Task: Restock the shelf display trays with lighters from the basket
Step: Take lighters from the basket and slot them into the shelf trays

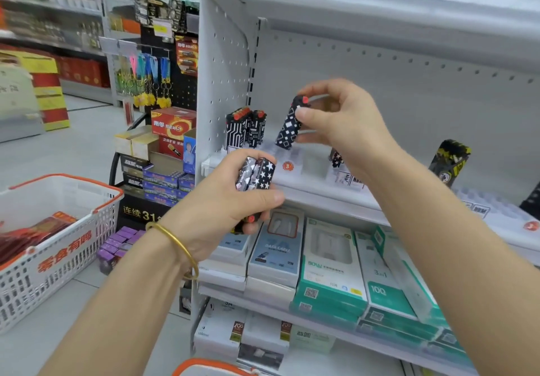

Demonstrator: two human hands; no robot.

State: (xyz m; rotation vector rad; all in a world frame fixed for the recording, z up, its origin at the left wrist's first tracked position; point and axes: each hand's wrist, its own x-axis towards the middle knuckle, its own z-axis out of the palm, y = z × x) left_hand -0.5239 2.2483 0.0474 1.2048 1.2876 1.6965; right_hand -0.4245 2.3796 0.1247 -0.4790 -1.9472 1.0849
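While left hand (230, 203) grips spare lighters (257, 172), right hand's (342, 118) pinched lighter (287, 127), tilted over centre tray (314, 166), may seat crooked and topple.

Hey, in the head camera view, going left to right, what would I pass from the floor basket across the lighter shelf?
white basket → standing black-and-white lighters → diamond-patterned lighter → right hand → yellow-and-black lighter
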